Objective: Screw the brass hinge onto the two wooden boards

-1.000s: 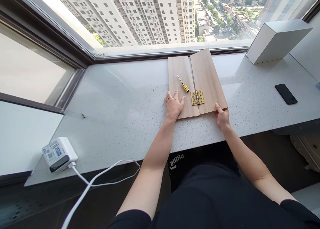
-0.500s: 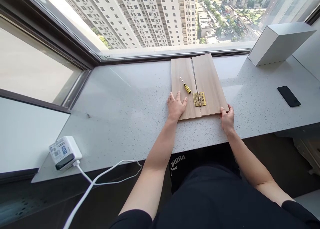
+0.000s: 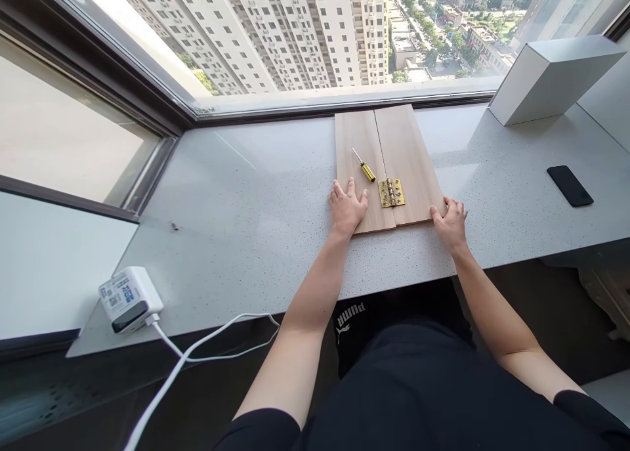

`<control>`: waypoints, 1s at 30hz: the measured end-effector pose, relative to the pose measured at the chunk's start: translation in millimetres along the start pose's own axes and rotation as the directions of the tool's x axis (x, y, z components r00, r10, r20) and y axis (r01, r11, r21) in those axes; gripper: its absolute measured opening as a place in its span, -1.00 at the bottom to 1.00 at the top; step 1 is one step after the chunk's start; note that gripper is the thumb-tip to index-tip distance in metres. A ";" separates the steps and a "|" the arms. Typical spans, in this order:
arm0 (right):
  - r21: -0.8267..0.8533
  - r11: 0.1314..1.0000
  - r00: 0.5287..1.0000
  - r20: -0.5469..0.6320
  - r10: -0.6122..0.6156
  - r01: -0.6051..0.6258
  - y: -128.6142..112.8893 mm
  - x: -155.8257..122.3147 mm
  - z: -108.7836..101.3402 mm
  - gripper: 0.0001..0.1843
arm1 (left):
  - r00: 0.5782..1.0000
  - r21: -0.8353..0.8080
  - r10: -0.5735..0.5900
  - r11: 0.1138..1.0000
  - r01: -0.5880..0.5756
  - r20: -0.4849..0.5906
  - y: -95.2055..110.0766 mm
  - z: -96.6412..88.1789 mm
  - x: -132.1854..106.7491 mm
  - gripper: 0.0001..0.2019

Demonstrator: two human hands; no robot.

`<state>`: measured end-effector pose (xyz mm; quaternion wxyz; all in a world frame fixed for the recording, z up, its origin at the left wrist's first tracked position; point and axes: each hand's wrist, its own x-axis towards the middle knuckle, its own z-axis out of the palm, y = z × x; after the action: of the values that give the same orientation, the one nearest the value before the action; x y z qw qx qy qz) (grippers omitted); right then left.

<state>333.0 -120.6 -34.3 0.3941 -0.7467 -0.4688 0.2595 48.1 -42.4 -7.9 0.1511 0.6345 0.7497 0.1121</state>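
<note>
Resting, fingers spread, on the left board (image 3: 355, 132), the left hand (image 3: 347, 209) lies nearer the hinge (image 3: 392, 193) straddling the lengthwise seam (image 3: 380, 139) on the windowsill (image 3: 256, 188), while the right hand (image 3: 450, 223) brackets the right board (image 3: 407, 155) at its near corner, clamping unclear.

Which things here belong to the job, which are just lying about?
Likely the job: left board; right board; hinge across their seam; screwdriver on the left board.
Apparently lying about: phone; white box; white device, its cable.
</note>
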 end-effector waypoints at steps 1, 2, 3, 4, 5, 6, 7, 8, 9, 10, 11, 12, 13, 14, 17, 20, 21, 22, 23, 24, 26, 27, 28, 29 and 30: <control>-0.030 1.000 1.000 -0.003 0.003 -0.004 0.3 1.4 -0.9 -0.16 | 1.000 -0.001 -0.003 1.000 0.003 0.002 0.1 0.1 0.0 -0.18; -0.058 0.998 1.000 -0.005 0.005 -0.006 0.7 2.7 -1.9 -0.18 | 1.000 -0.003 -0.005 1.000 0.005 0.004 0.3 0.2 0.1 -0.18; -0.083 0.997 1.000 -0.005 0.005 -0.005 1.2 3.8 -2.7 -0.20 | 1.000 -0.005 -0.007 1.000 0.007 0.006 0.4 0.3 0.2 -0.17; -0.105 0.994 1.000 -0.004 0.002 -0.003 1.7 4.7 -3.3 -0.21 | 1.000 -0.008 -0.008 1.000 0.008 0.007 0.5 0.3 0.3 -0.17; -0.125 0.992 1.000 -0.004 -0.002 0.002 2.5 5.3 -3.6 -0.21 | 1.000 -0.011 -0.007 1.000 0.008 0.007 0.4 0.4 0.4 -0.17; -0.143 0.990 1.000 -0.003 -0.008 0.007 3.3 5.7 -3.7 -0.20 | 1.000 -0.014 -0.006 1.000 0.006 0.007 0.3 0.5 0.6 -0.17; -0.159 0.987 1.000 -0.002 -0.014 0.014 4.3 6.0 -3.6 -0.19 | 1.000 -0.016 -0.005 1.000 0.005 0.007 0.0 0.7 0.9 -0.16; -0.175 0.984 1.000 -0.001 -0.023 0.022 5.4 6.1 -3.3 -0.17 | 1.000 -0.018 -0.002 1.000 0.002 0.008 -0.6 1.1 1.4 -0.16; -0.188 0.982 0.999 0.000 -0.034 0.033 6.5 6.0 -2.8 -0.16 | 1.000 -0.020 0.001 1.000 -0.001 0.008 -1.3 1.7 1.9 -0.16; -0.201 0.978 0.999 0.001 -0.048 0.047 7.7 5.9 -2.2 -0.15 | 1.000 -0.023 0.004 1.000 -0.004 0.006 -2.1 2.5 2.6 -0.15; -0.213 0.975 0.998 0.001 -0.065 0.064 8.8 5.6 -1.5 -0.15 | 1.000 -0.026 0.005 1.000 -0.005 0.002 -3.0 3.6 3.3 -0.15; -0.224 0.971 0.996 -0.001 -0.085 0.083 9.9 5.3 -0.8 -0.15 | 1.000 -0.032 0.007 0.999 -0.007 -0.004 -3.9 4.8 3.9 -0.15; -0.235 0.967 0.994 -0.004 -0.106 0.102 11.0 4.8 0.1 -0.14 | 1.000 -0.040 0.008 0.999 -0.008 -0.010 -4.7 6.0 4.5 -0.16; -0.245 0.962 0.992 -0.008 -0.126 0.120 12.0 4.3 0.9 -0.13 | 1.000 -0.050 0.009 0.999 -0.010 -0.017 -5.4 7.3 4.9 -0.16; -0.268 0.950 0.985 -0.022 -0.170 0.158 15.0 2.9 3.2 -0.10 | 0.999 -0.076 0.016 0.997 -0.018 -0.030 -6.0 10.3 5.3 -0.15; -0.284 0.940 0.979 -0.023 -0.205 0.190 18.1 2.5 4.2 -0.11 | 0.999 -0.090 0.020 0.996 -0.022 -0.031 -5.8 11.3 5.2 -0.14; -0.287 0.937 0.976 -0.021 -0.216 0.201 19.1 2.6 4.2 -0.12 | 0.999 -0.094 0.020 0.995 -0.023 -0.032 -5.8 11.3 5.4 -0.14; -0.290 0.934 0.974 -0.017 -0.226 0.211 20.0 2.7 4.1 -0.13 | 0.999 -0.099 0.021 0.995 -0.025 -0.034 -5.9 11.2 5.7 -0.15; -0.292 0.931 0.972 -0.014 -0.234 0.220 20.7 2.7 3.9 -0.14 | 0.999 -0.104 0.022 0.994 -0.026 -0.035 -6.1 10.9 6.1 -0.15; -0.293 0.929 0.971 -0.011 -0.240 0.226 21.3 2.8 3.6 -0.15 | 0.999 -0.108 0.022 0.994 -0.026 -0.035 -6.2 10.6 6.5 -0.15; -0.295 0.927 0.969 -0.008 -0.246 0.233 22.0 2.7 2.9 -0.15 | 0.999 -0.113 0.022 0.993 -0.026 -0.031 -6.5 9.7 7.3 -0.14; -0.295 0.926 0.969 -0.006 -0.248 0.235 22.1 2.6 2.6 -0.15 | 0.999 -0.113 0.022 0.993 -0.025 -0.029 -6.5 9.1 7.4 -0.14; -0.295 0.926 0.969 -0.005 -0.248 0.235 22.1 2.5 2.4 -0.15 | 0.999 -0.111 0.021 0.994 -0.023 -0.026 -6.4 8.5 7.4 -0.14; -0.294 0.926 0.969 -0.003 -0.247 0.236 22.1 2.4 2.2 -0.15 | 1.000 -0.109 0.020 0.994 -0.022 -0.024 -6.3 7.9 7.2 -0.14; -0.292 0.927 0.969 -0.002 -0.247 0.236 22.1 2.2 2.1 -0.14 | 1.000 -0.108 0.020 0.994 -0.022 -0.021 -6.0 7.2 6.8 -0.14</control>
<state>343.3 -123.4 -53.9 0.3182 -0.7380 -0.5822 0.1231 44.2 -36.9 -17.3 0.1766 0.6321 0.7372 0.1607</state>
